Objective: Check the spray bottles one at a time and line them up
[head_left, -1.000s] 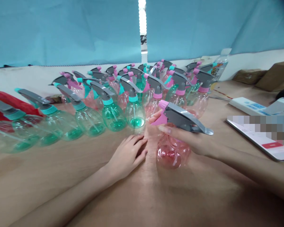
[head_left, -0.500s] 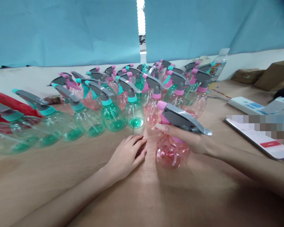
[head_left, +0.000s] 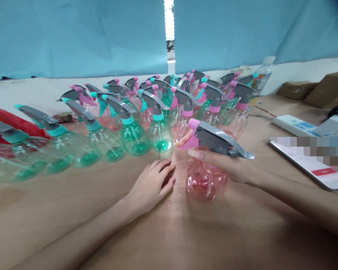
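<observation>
A pink spray bottle (head_left: pixel 205 183) with a grey top and pink nozzle stands on the wooden table (head_left: pixel 146 240), right of centre. My right hand (head_left: pixel 219 161) is wrapped round its neck, and a finger reaches forward to the pink trigger. My left hand (head_left: pixel 154 182) lies on the tabletop to the left of this bottle, fingers slightly spread, holding nothing. Just beyond my left hand are a clear bottle with a teal collar (head_left: pixel 161 137) and a green bottle (head_left: pixel 135 138). Another pink bottle (head_left: pixel 183 125) stands behind the held one.
Several green and pink spray bottles fill the back, with a row of clear ones (head_left: pixel 105 144) at left. Red plastic (head_left: pixel 19 123) lies far left. To the right are a phone (head_left: pixel 321 172), a power strip (head_left: pixel 295 125), cardboard boxes (head_left: pixel 326 90) and a drink bottle (head_left: pixel 261 78).
The pink trigger has swung forward from the neck of the held bottle, and my right finger on it has straightened outward. My left hand has stayed in place.
</observation>
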The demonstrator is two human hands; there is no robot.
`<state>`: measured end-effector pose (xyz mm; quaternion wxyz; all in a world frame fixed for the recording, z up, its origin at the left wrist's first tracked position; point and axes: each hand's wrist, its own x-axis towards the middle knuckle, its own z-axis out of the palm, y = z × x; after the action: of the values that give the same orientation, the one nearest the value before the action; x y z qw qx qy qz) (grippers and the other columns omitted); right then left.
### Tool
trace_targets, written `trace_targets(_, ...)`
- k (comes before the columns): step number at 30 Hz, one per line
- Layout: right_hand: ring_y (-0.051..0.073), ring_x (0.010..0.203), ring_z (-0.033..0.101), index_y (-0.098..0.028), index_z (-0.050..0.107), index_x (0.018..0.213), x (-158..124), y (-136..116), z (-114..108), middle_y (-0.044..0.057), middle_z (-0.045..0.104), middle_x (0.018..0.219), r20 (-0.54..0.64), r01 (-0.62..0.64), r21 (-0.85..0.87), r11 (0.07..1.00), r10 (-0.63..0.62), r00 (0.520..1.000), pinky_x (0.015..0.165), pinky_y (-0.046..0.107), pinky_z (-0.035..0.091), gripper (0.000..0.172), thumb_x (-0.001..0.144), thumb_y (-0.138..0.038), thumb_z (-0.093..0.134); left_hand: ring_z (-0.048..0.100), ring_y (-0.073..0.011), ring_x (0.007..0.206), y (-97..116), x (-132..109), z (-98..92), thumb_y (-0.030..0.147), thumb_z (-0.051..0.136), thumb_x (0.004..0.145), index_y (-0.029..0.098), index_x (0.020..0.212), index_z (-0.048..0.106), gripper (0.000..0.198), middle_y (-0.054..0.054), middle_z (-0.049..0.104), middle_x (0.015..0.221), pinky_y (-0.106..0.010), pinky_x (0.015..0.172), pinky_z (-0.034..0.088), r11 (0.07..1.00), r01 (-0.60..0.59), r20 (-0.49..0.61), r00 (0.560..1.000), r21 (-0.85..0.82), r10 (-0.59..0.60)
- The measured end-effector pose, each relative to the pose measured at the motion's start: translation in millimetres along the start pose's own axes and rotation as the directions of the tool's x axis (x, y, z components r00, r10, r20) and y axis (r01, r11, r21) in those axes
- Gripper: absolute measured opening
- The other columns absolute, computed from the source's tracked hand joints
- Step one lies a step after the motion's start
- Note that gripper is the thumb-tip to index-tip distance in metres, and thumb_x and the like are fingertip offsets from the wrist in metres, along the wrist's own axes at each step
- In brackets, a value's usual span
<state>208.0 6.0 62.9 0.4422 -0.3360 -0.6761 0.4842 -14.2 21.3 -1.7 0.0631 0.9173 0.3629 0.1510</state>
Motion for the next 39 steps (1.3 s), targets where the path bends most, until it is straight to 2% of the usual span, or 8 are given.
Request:
trace_targets(6, 0.017, 0.076, 0.067, -0.023, 0.067, 0.085, 0.8, -2.3, 1.4, 0.000, 0.069, 0.079, -0.055, -0.005, -0.054, 0.999, 0.002, 0.998, 0.073, 0.033, 0.054, 0.016, 0.082, -0.038, 0.065, 0.054, -0.0279, 0.115, -0.4, -0.4, 0.2, 0.029, 0.045, 0.095, 0.018, 0.125, 0.056, 0.033, -0.011, 0.059, 0.127, -0.046, 0.097, 0.044, 1.000, 0.001, -0.005, 1.000, -0.008, -0.001)
trace_targets(10, 0.017, 0.070, 0.065, -0.024, 0.067, 0.084, 0.9, -3.4, 1.3, 0.000, 0.067, 0.073, -0.031, 0.000, -0.065, 0.998, -0.002, 1.000, 0.069, 0.034, 0.053, 0.016, 0.084, -0.040, 0.063, 0.053, -0.0279, 0.116, -0.6, 0.0, -0.4, 0.030, 0.045, 0.096, 0.017, 0.125, 0.056, 0.033, -0.011, 0.059, 0.127, -0.046, 0.097, 0.044, 1.000, 0.001, 0.000, 1.000, -0.009, -0.001)
trace_targets(14, 0.016, 0.070, 0.063, -0.023, 0.064, 0.076, 0.6, -1.5, 0.9, -0.001, 0.064, 0.068, -0.039, -0.009, -0.072, 0.997, 0.007, 0.999, 0.072, 0.034, 0.052, 0.017, 0.084, -0.038, 0.063, 0.053, -0.0278, 0.115, -0.6, 0.3, -0.3, 0.030, 0.045, 0.096, 0.017, 0.124, 0.056, 0.033, -0.011, 0.059, 0.128, -0.046, 0.097, 0.044, 1.000, 0.003, -0.001, 1.000, -0.006, -0.003)
trace_targets(17, 0.016, 0.076, 0.064, -0.023, 0.064, 0.082, 0.6, 0.9, 0.7, -0.002, 0.064, 0.072, -0.039, 0.003, -0.062, 0.998, -0.005, 0.999, 0.077, 0.033, 0.051, 0.013, 0.085, -0.036, 0.063, 0.053, -0.0276, 0.115, -0.6, 0.3, 0.0, 0.030, 0.045, 0.096, 0.017, 0.125, 0.055, 0.033, -0.011, 0.059, 0.128, -0.046, 0.097, 0.043, 1.000, -0.002, -0.003, 1.000, -0.004, 0.002)
trace_targets(24, 0.018, 0.081, 0.062, -0.023, 0.065, 0.090, -0.1, -0.1, 0.5, 0.000, 0.066, 0.081, -0.021, -0.019, -0.065, 0.998, 0.017, 1.000, 0.076, 0.033, 0.050, 0.015, 0.085, -0.037, 0.062, 0.052, -0.0275, 0.116, -0.7, 0.0, 0.2, 0.029, 0.046, 0.097, 0.015, 0.125, 0.055, 0.033, -0.012, 0.058, 0.128, -0.046, 0.098, 0.043, 1.000, -0.005, 0.002, 1.000, 0.003, 0.005)
trace_targets(31, 0.015, 0.066, 0.055, -0.022, 0.061, 0.084, 0.2, -2.2, 0.9, -0.002, 0.056, 0.067, -0.084, -0.004, -0.146, 0.989, -0.008, 0.996, 0.062, 0.029, 0.045, 0.018, 0.084, -0.040, 0.062, 0.053, -0.0279, 0.115, -1.0, 0.1, 1.0, 0.029, 0.047, 0.097, 0.013, 0.125, 0.056, 0.034, -0.013, 0.058, 0.127, -0.046, 0.097, 0.043, 1.000, -0.010, 0.002, 1.000, 0.006, 0.010)
trace_targets(39, 0.017, 0.072, 0.059, -0.023, 0.064, 0.096, -0.6, -3.1, 1.1, -0.001, 0.061, 0.071, -0.029, 0.007, -0.103, 0.995, -0.011, 1.000, 0.067, 0.031, 0.049, 0.019, 0.085, -0.038, 0.063, 0.052, -0.0276, 0.116, -1.6, -0.1, 2.0, 0.029, 0.047, 0.097, 0.014, 0.125, 0.056, 0.034, -0.012, 0.058, 0.128, -0.045, 0.098, 0.043, 1.000, -0.011, -0.004, 1.000, 0.020, 0.011)
